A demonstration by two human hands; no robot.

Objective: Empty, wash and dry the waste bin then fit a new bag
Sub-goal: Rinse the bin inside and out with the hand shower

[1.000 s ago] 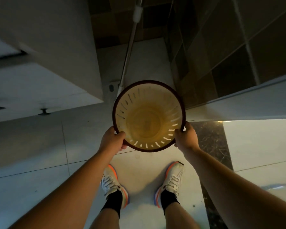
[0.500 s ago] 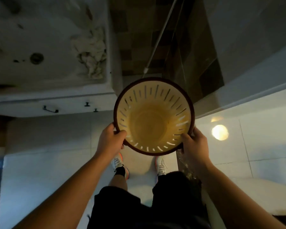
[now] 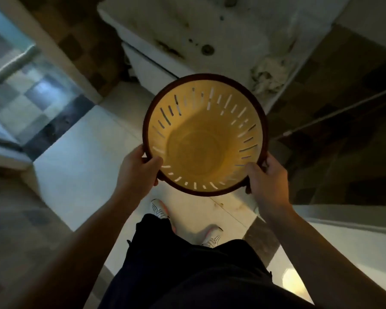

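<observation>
Both hands are clasped on the dark rim of the round yellow slotted plastic waste bin (image 3: pixel 204 139): left hand (image 3: pixel 138 172), right hand (image 3: pixel 265 177). It has been carried from the doorway toward the stained white washbasin (image 3: pixel 187 30); washing seems next.

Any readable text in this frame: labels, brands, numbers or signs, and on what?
None can be read.
Waste bin, gripped at the rim by the left hand and right hand: only raised rings on its base, no legible mark.
Shoes: stripes, no readable brand.
Sink unit: stains only, blurred.
</observation>
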